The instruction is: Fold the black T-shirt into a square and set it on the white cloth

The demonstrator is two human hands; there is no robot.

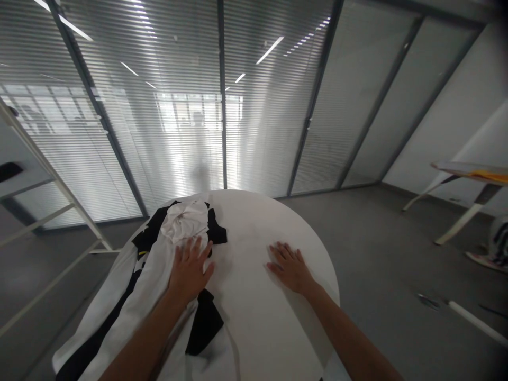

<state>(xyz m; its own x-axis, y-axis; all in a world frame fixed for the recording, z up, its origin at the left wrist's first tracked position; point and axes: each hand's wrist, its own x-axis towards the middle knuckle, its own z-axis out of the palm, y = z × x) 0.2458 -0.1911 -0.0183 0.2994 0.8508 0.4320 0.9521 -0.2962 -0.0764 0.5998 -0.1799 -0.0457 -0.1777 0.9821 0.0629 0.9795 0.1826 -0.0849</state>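
Note:
Black and white clothing (186,219) lies in a heap along the left side of a round white table (250,222). Long white and black parts of it hang over the near left edge, and a black piece (204,325) lies closer to me. My left hand (191,269) rests palm down on the white cloth with its fingers spread. To the right, my right hand (291,268) lies flat on the tabletop, fingers apart, with nothing in it. Folds and my left forearm hide part of the clothing.
A white metal frame stand (75,203) is at the left. Glass partitions with blinds (262,121) rise behind the table. At the right are another table (472,170), a white pole (476,323) on the grey floor and part of a shoe (486,260).

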